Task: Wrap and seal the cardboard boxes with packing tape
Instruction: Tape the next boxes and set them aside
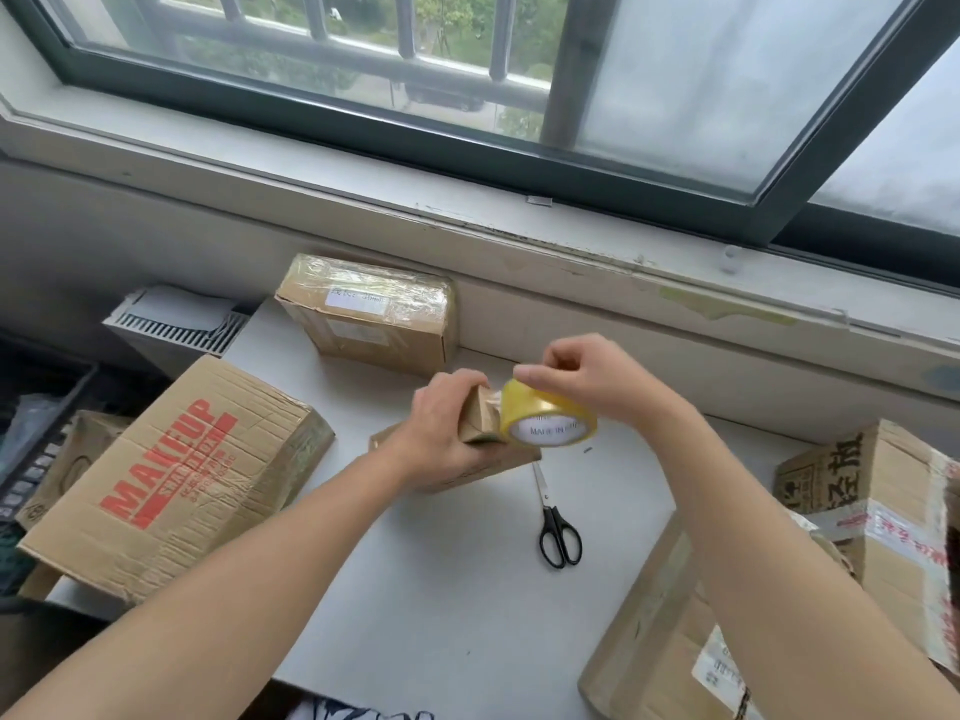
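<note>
**A:** How far is the sealing getting?

**B:** Partway, I'd judge. The glossy taped box (369, 314) beyond the fingertips is looking finished. The MAKEUP carton (171, 480), left of the fingers, is seemingly waiting.

**A:** And now?

**B:** The left hand (447, 423) is gripping a small brown box (480, 415), fingers curled round it. The right hand (587, 376) is pinching the yellow tape roll (545, 415), which is touching the box's shiny end. Scissors (558, 532) are lying nearer than the fingers.
</note>
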Motion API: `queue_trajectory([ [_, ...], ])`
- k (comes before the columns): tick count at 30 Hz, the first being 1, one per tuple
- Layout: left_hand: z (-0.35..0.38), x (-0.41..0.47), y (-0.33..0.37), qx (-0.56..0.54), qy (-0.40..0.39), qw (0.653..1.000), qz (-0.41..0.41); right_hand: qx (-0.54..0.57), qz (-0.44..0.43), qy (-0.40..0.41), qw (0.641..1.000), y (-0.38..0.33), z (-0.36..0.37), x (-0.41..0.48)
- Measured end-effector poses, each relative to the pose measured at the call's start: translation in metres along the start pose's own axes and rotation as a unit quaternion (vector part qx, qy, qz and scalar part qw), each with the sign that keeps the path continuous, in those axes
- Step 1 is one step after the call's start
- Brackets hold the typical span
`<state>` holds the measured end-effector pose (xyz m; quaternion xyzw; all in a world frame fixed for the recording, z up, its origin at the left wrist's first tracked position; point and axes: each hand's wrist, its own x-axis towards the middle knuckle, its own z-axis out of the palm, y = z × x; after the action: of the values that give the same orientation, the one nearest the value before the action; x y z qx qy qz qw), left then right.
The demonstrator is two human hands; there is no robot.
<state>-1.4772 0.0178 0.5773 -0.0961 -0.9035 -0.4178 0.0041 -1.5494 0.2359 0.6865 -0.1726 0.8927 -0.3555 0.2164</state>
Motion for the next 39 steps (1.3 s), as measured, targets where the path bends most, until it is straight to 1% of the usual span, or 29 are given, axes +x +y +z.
queue_trajectory([
  [1,-0.006,-0.001,0.002,-0.056,0.012,0.998,-0.026,0.03,-0.023,-0.008,0.999,-0.015,-0.006,0.0],
  [2,-0.012,-0.002,0.004,-0.096,0.015,0.994,-0.048,0.034,-0.043,-0.023,0.998,-0.029,-0.006,0.0],
  [4,-0.02,-0.006,-0.001,-0.132,0.013,0.989,-0.061,0.006,-0.062,-0.047,0.997,-0.05,0.005,0.004],
  [5,-0.023,-0.008,-0.004,-0.138,0.009,0.988,-0.063,0.0,-0.062,-0.044,0.997,-0.055,0.013,0.006],
  [7,-0.033,-0.011,-0.006,-0.118,-0.003,0.99,-0.071,0.012,-0.064,-0.029,0.997,-0.063,0.026,0.012],
  [11,-0.048,-0.021,-0.005,-0.122,0.005,0.988,-0.089,-0.023,-0.083,-0.051,0.995,-0.082,0.04,0.02],
  [13,-0.054,-0.029,-0.013,-0.103,0.013,0.991,-0.089,-0.073,-0.092,-0.056,0.991,-0.091,0.042,0.023],
  [15,-0.061,-0.039,-0.024,-0.088,0.029,0.992,-0.085,-0.169,-0.104,-0.053,0.979,-0.094,0.038,0.025],
  [17,-0.069,-0.046,-0.03,-0.087,0.039,0.991,-0.094,-0.259,-0.105,-0.043,0.959,-0.084,0.027,0.029],
  [19,-0.074,-0.048,-0.027,-0.083,0.027,0.992,-0.087,-0.294,-0.083,-0.058,0.95,-0.064,0.018,0.031],
  [22,-0.073,-0.044,-0.023,-0.086,0.005,0.993,-0.077,-0.259,-0.038,-0.08,0.962,-0.034,0.021,0.032],
  [25,-0.074,-0.043,-0.021,-0.102,0.0,0.992,-0.067,-0.246,-0.029,-0.081,0.966,-0.019,0.036,0.032],
  [28,-0.076,-0.046,-0.022,-0.127,0.0,0.989,-0.075,-0.221,-0.012,-0.077,0.972,-0.01,0.049,0.034],
  [30,-0.077,-0.05,-0.022,-0.128,0.003,0.988,-0.086,-0.206,-0.008,-0.08,0.975,-0.01,0.054,0.035],
  [32,-0.08,-0.052,-0.023,-0.115,-0.014,0.989,-0.096,-0.204,-0.007,-0.091,0.975,-0.012,0.058,0.037],
  [33,-0.083,-0.052,-0.023,-0.098,-0.034,0.99,-0.098,-0.206,-0.007,-0.095,0.974,-0.014,0.059,0.038],
  [34,-0.087,-0.051,-0.022,-0.056,-0.057,0.992,-0.098,-0.208,-0.006,-0.097,0.973,-0.016,0.06,0.038],
  [35,-0.091,-0.047,-0.02,0.026,-0.082,0.992,-0.096,-0.21,-0.004,-0.098,0.973,-0.019,0.061,0.039],
  [36,-0.094,-0.043,-0.019,0.143,-0.11,0.979,-0.095,-0.211,-0.003,-0.101,0.972,-0.023,0.063,0.04],
  [37,-0.096,-0.039,-0.013,0.263,-0.133,0.951,-0.097,-0.213,-0.004,-0.105,0.971,-0.027,0.066,0.041],
  [38,-0.093,-0.035,-0.006,0.354,-0.148,0.919,-0.093,-0.216,-0.007,-0.105,0.971,-0.032,0.071,0.042],
  [39,-0.087,-0.032,0.002,0.4,-0.158,0.899,-0.083,-0.218,-0.01,-0.101,0.971,-0.037,0.076,0.043],
])
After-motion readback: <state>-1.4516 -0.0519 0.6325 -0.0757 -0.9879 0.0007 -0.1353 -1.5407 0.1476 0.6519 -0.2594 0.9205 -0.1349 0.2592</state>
